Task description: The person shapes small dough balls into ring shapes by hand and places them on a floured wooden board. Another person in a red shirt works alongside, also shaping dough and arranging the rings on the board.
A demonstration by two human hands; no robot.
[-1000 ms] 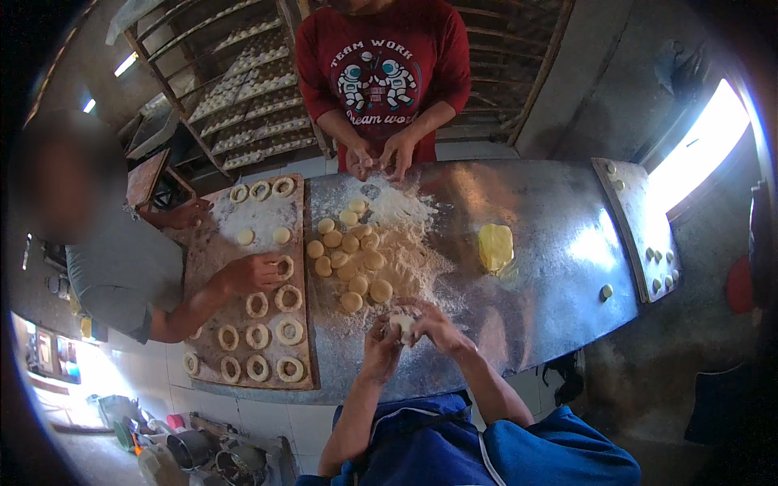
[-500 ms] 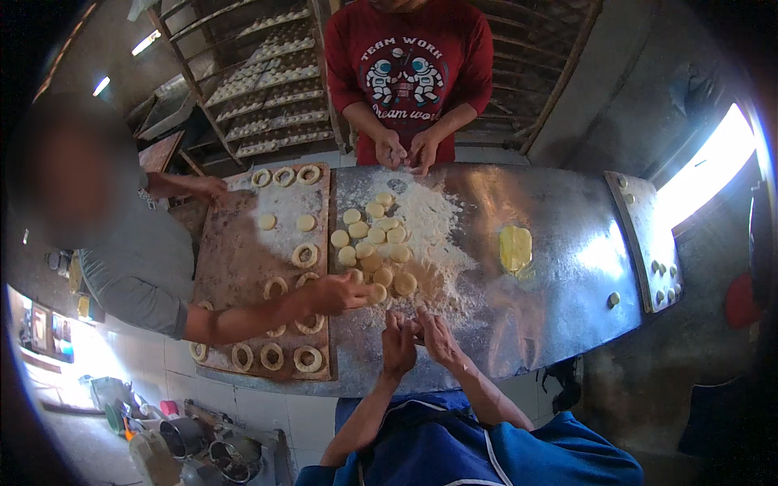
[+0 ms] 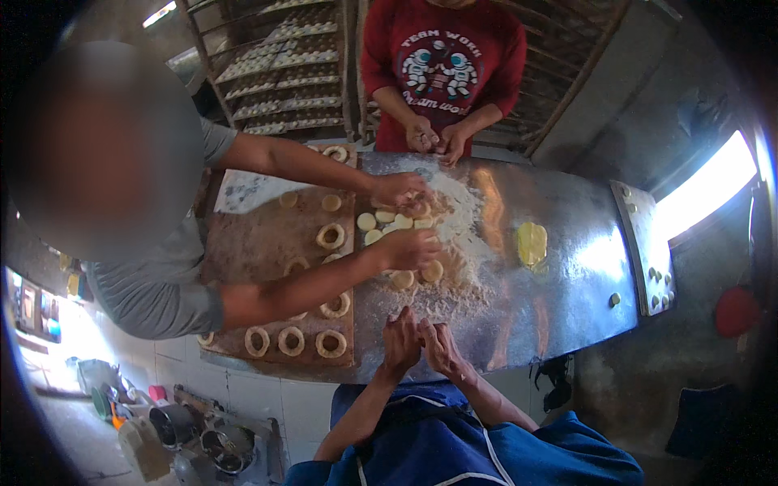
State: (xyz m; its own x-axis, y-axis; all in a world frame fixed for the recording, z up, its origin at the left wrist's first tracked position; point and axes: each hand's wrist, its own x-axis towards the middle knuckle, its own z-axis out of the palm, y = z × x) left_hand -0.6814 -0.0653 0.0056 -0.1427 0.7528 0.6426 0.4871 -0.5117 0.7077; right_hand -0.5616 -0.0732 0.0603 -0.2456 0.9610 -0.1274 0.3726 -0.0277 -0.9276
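My left hand (image 3: 400,342) and my right hand (image 3: 440,348) are side by side over the near edge of the metal table (image 3: 559,304). Their fingers are curled and nearly meeting. Whatever is between them, if anything, is hidden. Just beyond lie round, flat dough pieces (image 3: 403,279) and scattered white flour (image 3: 459,301). A co-worker on the left stretches both arms over the dough pieces, one hand (image 3: 415,249) near me and the other (image 3: 399,190) farther off, partly covering them.
On the left a wooden board (image 3: 267,235) carries dough rings (image 3: 331,343). A yellow slab (image 3: 532,244) rests at centre right. Another board (image 3: 643,247) with small dough pieces stands at the right end. Across the table a person in a red shirt (image 3: 442,69) holds both hands together before a loaded tray rack (image 3: 279,61).
The left co-worker has leaned in, and both hands have moved right over the dough pieces. My hands stay together, with fingers slightly shifted. The whole view has turned a little.
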